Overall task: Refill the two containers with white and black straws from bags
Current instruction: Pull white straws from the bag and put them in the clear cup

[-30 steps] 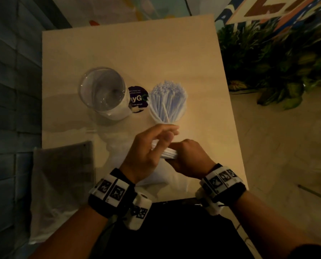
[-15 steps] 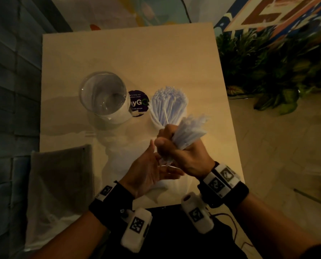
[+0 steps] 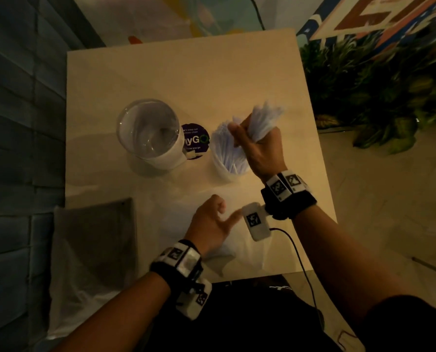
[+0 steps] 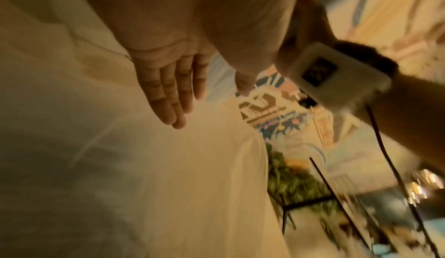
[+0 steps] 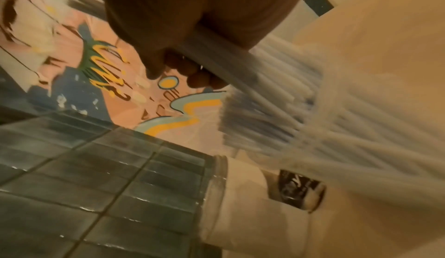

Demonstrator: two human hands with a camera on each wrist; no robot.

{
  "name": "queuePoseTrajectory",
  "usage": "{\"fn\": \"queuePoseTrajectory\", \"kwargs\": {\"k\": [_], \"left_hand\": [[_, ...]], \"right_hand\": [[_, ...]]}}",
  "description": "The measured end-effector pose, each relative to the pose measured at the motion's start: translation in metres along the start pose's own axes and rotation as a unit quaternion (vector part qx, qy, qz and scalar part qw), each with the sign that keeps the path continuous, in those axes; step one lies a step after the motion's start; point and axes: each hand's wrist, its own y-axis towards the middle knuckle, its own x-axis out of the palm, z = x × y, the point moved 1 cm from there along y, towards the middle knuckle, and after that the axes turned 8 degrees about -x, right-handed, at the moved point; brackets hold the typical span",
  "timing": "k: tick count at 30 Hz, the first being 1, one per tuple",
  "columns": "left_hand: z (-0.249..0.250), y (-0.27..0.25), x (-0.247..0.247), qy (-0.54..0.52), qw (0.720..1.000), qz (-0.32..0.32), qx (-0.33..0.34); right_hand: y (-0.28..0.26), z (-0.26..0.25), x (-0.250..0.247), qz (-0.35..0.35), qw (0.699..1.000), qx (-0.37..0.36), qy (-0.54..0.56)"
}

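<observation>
My right hand (image 3: 255, 146) grips a bundle of white straws (image 3: 263, 118) just above the right container (image 3: 222, 171), which holds several white straws. In the right wrist view its fingers (image 5: 192, 73) curl round the blurred bundle of white straws (image 5: 265, 94). My left hand (image 3: 211, 219) holds nothing and hovers low over a clear plastic bag (image 3: 239, 252) near the table's front edge. In the left wrist view its fingers (image 4: 168, 94) are straight over the clear bag (image 4: 120, 167). The left glass container (image 3: 148, 134) stands empty. A dark bag (image 3: 95, 240) lies at the front left.
A round purple sticker (image 3: 195, 141) lies on the table (image 3: 186, 77) between the two containers. Green plants (image 3: 379, 92) stand right of the table, and a tiled wall (image 3: 21, 123) runs along the left. A cable (image 3: 298, 250) trails from my right wrist.
My right hand has carried the straw bundle up and forward to above the right container. My left hand has let go of the bundle and dropped toward the clear bag.
</observation>
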Motion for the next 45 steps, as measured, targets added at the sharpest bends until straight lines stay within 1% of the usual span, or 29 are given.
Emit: {"fn": "queuePoseTrajectory", "kwargs": {"k": [1, 3, 6, 7, 9, 11, 13, 15, 17, 19, 22, 24, 26, 28, 30, 31, 32, 34, 35, 36, 37, 38, 39, 40, 41, 42, 43, 44, 45], "left_hand": [[0.009, 0.000, 0.007, 0.040, 0.999, 0.005, 0.008], [0.019, -0.001, 0.021, 0.087, 0.996, 0.002, 0.014], [0.025, -0.004, 0.040, 0.153, 0.985, 0.039, 0.068], [0.026, -0.002, 0.043, 0.178, 0.980, 0.047, 0.073], [0.025, 0.001, 0.046, 0.213, 0.974, 0.053, 0.053], [0.026, 0.002, 0.047, 0.204, 0.977, 0.054, 0.034], [0.031, -0.001, 0.050, 0.199, 0.978, 0.051, 0.039], [0.035, -0.006, 0.056, 0.237, 0.970, 0.042, 0.038], [0.037, -0.006, 0.063, 0.301, 0.952, 0.048, 0.032], [0.035, -0.003, 0.068, 0.331, 0.941, 0.063, 0.025], [0.031, 0.002, 0.066, 0.324, 0.943, 0.067, -0.012], [0.023, 0.004, 0.060, 0.253, 0.963, 0.066, -0.062], [0.012, 0.009, 0.050, 0.138, 0.983, 0.068, -0.103], [-0.002, 0.010, 0.038, 0.049, 0.988, 0.069, -0.125], [-0.016, 0.006, 0.029, -0.084, 0.980, 0.076, -0.161], [-0.021, -0.001, 0.026, -0.179, 0.965, 0.074, -0.176], [-0.025, -0.009, 0.023, -0.277, 0.941, 0.076, -0.177], [-0.029, -0.027, 0.016, -0.431, 0.882, 0.071, -0.176], [-0.031, -0.035, 0.011, -0.484, 0.855, 0.070, -0.173], [-0.032, -0.042, 0.005, -0.523, 0.834, 0.067, -0.164], [-0.036, -0.049, -0.001, -0.554, 0.816, 0.057, -0.154], [-0.037, -0.056, -0.007, -0.566, 0.812, 0.042, -0.139], [-0.040, -0.061, -0.013, -0.535, 0.834, 0.045, -0.124], [-0.044, -0.064, -0.018, -0.458, 0.881, 0.062, -0.101], [-0.048, -0.066, -0.021, -0.353, 0.927, 0.092, -0.081], [-0.054, -0.065, -0.022, -0.261, 0.954, 0.133, -0.066], [-0.058, -0.062, -0.023, -0.209, 0.961, 0.171, -0.060], [-0.061, -0.060, -0.025, -0.194, 0.961, 0.187, -0.060], [-0.062, -0.057, -0.027, -0.197, 0.960, 0.188, -0.060]], "right_hand": [[0.001, 0.003, 0.002, -0.003, 1.000, 0.004, -0.009], [0.002, 0.007, 0.004, -0.006, 1.000, 0.004, -0.024], [0.004, 0.000, -0.004, -0.007, 1.000, -0.011, -0.028], [0.004, -0.005, -0.009, -0.002, 0.999, -0.022, -0.031], [0.001, -0.013, -0.023, 0.020, 0.998, -0.042, -0.046], [-0.008, -0.017, -0.044, 0.057, 0.995, -0.054, -0.061], [-0.024, -0.013, -0.066, 0.089, 0.993, -0.033, -0.075], [-0.048, 0.002, -0.086, 0.094, 0.987, 0.012, -0.126], [-0.079, 0.028, -0.099, 0.062, 0.975, 0.081, -0.196], [-0.110, 0.056, -0.104, 0.006, 0.955, 0.166, -0.245], [-0.142, 0.080, -0.096, -0.097, 0.908, 0.313, -0.262], [-0.148, 0.086, -0.080, -0.156, 0.881, 0.376, -0.241], [-0.145, 0.090, -0.063, -0.207, 0.865, 0.407, -0.209], [-0.141, 0.094, -0.047, -0.257, 0.857, 0.401, -0.197], [-0.138, 0.093, -0.035, -0.301, 0.854, 0.379, -0.191], [-0.136, 0.090, -0.030, -0.312, 0.856, 0.370, -0.183], [-0.134, 0.086, -0.027, -0.314, 0.859, 0.363, -0.178], [-0.133, 0.079, -0.022, -0.314, 0.868, 0.336, -0.186], [-0.133, 0.075, -0.021, -0.314, 0.873, 0.318, -0.193], [-0.133, 0.072, -0.020, -0.311, 0.878, 0.306, -0.197], [-0.133, 0.068, -0.019, -0.304, 0.884, 0.298, -0.194], [-0.132, 0.063, -0.019, -0.292, 0.891, 0.297, -0.181], [-0.130, 0.056, -0.019, -0.275, 0.900, 0.296, -0.160], [-0.128, 0.046, -0.019, -0.252, 0.911, 0.300, -0.127], [-0.125, 0.034, -0.019, -0.222, 0.920, 0.313, -0.079], [-0.122, 0.020, -0.017, -0.187, 0.924, 0.333, -0.014], [-0.120, 0.009, -0.013, -0.158, 0.921, 0.351, 0.061], [-0.118, -0.002, -0.010, -0.138, 0.910, 0.366, 0.136], [-0.115, -0.014, -0.006, -0.123, 0.895, 0.380, 0.199]]}}
